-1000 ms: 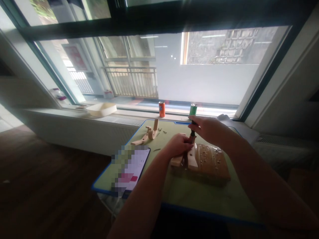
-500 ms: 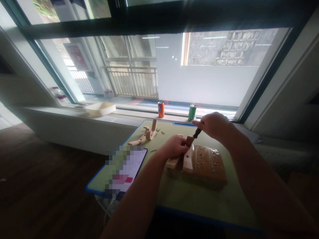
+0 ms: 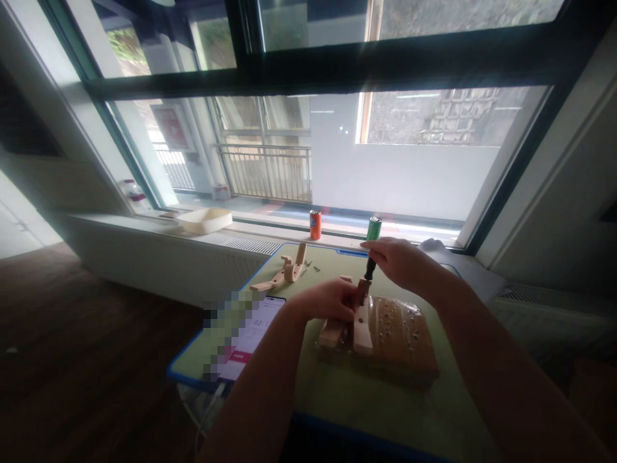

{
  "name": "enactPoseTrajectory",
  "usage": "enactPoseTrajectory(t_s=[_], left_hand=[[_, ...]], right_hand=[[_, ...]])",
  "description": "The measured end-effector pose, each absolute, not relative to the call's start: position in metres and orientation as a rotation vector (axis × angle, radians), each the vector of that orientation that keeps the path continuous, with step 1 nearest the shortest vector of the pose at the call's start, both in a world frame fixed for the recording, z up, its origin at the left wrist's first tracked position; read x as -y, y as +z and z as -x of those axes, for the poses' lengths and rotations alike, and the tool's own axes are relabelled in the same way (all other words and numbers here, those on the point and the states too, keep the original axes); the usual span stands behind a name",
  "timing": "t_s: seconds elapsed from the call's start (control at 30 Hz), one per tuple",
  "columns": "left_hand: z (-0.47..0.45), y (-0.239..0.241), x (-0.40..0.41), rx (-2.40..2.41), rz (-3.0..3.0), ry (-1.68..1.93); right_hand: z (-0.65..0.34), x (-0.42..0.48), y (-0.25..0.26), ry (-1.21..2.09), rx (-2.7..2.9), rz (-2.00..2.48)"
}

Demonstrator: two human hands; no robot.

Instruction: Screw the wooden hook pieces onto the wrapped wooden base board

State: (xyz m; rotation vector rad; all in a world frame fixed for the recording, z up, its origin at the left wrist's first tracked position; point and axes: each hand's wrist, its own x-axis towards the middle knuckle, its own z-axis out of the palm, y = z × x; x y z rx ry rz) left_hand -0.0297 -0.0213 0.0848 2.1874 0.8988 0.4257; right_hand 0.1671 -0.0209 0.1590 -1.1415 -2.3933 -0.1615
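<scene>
My right hand (image 3: 402, 265) is closed around the top of a black-handled screwdriver (image 3: 369, 269), which stands nearly upright. Its tip points down at a reddish-brown wooden piece (image 3: 364, 287); the exact contact is hidden. My left hand (image 3: 332, 301) pinches at that spot, steadying a pale wooden piece with a dark hole (image 3: 363, 331). Beneath them lies a brown block wrapped in clear film (image 3: 402, 334), its top dotted with holes. Another wooden strip (image 3: 331, 332) rests on the block's left side, partly under my left hand.
Curved wooden parts (image 3: 289, 270) and several small screws (image 3: 315, 269) lie toward the back left of the green table (image 3: 366, 411). A phone (image 3: 253, 334) lies at the left. An orange can (image 3: 315, 225), a green can (image 3: 374, 229) and a cream tray (image 3: 207, 220) stand on the windowsill.
The view has tilted upward. The screwdriver has gone from leaning right to nearly upright, and my right hand has shifted with its handle. My left hand stays at the wooden pieces.
</scene>
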Motion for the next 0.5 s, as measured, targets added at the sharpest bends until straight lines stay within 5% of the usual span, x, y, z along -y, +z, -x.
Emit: enactPoseTrajectory(t_s=[0.27,0.5], left_hand=[[0.03,0.0856,0.0214,-0.873,-2.047,0.424],[0.0299,0.086,0.0215,-0.937,-1.942,0.432]], right_hand=[[-0.1644,0.0263,0.1653,-0.588,2.336,1.576],[-0.1682,0.0274,0.1595,-0.231,2.413,1.258]])
